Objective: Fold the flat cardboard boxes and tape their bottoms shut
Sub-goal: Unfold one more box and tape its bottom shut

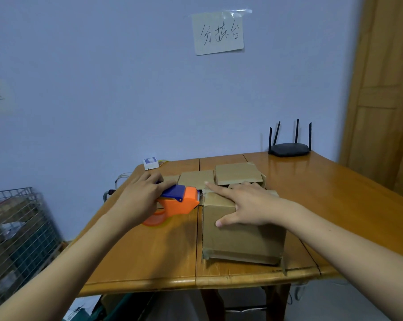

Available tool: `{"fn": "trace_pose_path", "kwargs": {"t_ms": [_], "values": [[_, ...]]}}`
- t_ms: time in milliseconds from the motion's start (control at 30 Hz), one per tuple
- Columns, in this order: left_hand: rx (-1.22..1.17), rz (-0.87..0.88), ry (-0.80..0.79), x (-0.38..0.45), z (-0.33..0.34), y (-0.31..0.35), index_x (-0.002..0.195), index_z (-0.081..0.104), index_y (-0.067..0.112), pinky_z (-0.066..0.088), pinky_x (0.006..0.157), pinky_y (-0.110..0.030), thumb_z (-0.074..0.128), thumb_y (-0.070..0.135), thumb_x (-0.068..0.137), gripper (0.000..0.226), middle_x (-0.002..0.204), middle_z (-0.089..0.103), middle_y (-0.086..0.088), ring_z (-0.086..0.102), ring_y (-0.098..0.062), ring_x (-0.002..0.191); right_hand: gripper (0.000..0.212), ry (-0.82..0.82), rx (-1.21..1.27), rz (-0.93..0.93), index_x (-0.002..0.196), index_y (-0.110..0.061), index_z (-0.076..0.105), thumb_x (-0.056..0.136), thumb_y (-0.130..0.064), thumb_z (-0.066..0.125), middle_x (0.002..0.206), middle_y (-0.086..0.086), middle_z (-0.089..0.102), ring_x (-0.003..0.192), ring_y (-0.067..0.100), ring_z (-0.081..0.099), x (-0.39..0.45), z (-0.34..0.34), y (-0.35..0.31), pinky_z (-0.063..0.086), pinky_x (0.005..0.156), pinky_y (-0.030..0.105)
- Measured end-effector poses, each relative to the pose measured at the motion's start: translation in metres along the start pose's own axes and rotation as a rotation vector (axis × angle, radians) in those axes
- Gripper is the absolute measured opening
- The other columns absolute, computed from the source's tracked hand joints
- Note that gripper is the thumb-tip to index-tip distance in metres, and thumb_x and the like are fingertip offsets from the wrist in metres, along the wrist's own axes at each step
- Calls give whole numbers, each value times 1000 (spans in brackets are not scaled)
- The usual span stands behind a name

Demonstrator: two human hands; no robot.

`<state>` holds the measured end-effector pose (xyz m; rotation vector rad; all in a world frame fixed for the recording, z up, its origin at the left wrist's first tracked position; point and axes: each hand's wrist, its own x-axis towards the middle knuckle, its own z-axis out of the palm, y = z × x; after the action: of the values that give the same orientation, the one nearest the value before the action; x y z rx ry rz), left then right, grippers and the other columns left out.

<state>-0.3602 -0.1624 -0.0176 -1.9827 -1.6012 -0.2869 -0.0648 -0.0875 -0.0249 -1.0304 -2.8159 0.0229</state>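
- The left hand (141, 193) is curling its fingers round the orange and blue plastic tape dispenser (176, 201), with the dispenser's front end sitting right at the left top edge of the upright brown cardboard box (240, 228). Judgement: this placement is putting the tape's end at the seam where a strip would begin or finish.
- The right hand (244, 205) is lying flat on the box's top face, fingers straight and spread, forefinger reaching toward the dispenser's nose and thumb hanging over the near side. It is gripping nothing; it is pressing. Judgement: the hand is holding the flaps level and steadying the box so a pull on the tape does not drag it.
- The box is standing on the orange-brown wooden table (149, 256), near the front edge, with its taped face probably turned up. Whether tape is already bridging the seam cannot be told, as the hand is covering it.
- Behind the box, flat brown cardboard pieces (238, 173) are lying side by side on the table, apparently waiting to be folded.
- A black router with four aerials (289, 149) is sitting at the far right of the table; a grey wire basket (17, 228) is standing at the left, off the table.
- Risk, as a judgement: the forefinger is lying close to the dispenser's front end.
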Motion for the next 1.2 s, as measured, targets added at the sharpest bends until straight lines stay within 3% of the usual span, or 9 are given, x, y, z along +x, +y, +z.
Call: {"fn": "trace_pose_path", "kwargs": {"t_ms": [233,400,500,733,933,1200], "values": [[-34,-53,-32,-7,8,12,143,46,33,29,77,-27,52,2,85,67,117,55,3,49,-21,108,86,19,-44,-17,150,-60,-1,81,-81,47,131,4,53,119,27,46,-1,2,-1,35,101,41],[-60,-53,-26,-10,16,16,144,45,35,31,76,-27,52,1,84,70,116,56,5,49,-19,103,82,11,-30,-38,149,-62,0,83,-79,47,111,-1,50,103,21,43,-4,2,1,34,89,35],[-69,-47,-21,-10,19,14,143,46,33,33,76,-27,55,3,84,67,116,57,3,50,-20,104,81,7,-46,-39,150,-61,6,83,-78,49,107,-4,46,98,17,39,-4,1,2,34,90,35],[-26,-21,7,-8,17,15,139,53,30,32,72,-28,58,1,80,66,110,59,2,52,-23,97,79,0,-79,-27,149,-62,10,83,-78,50,128,4,50,118,27,43,-2,0,6,34,101,41],[-31,-2,7,-8,19,16,137,54,29,35,72,-28,58,-1,79,66,107,59,2,53,-23,96,77,19,-49,-49,148,-63,11,84,-76,51,106,-6,40,100,16,36,-3,1,5,30,89,33],[-38,-15,3,-7,19,20,139,52,29,33,74,-28,56,0,80,66,110,59,1,52,-24,99,74,21,-22,-48,148,-63,15,84,-75,51,104,-8,38,100,14,35,-5,-1,5,27,87,31]]}}
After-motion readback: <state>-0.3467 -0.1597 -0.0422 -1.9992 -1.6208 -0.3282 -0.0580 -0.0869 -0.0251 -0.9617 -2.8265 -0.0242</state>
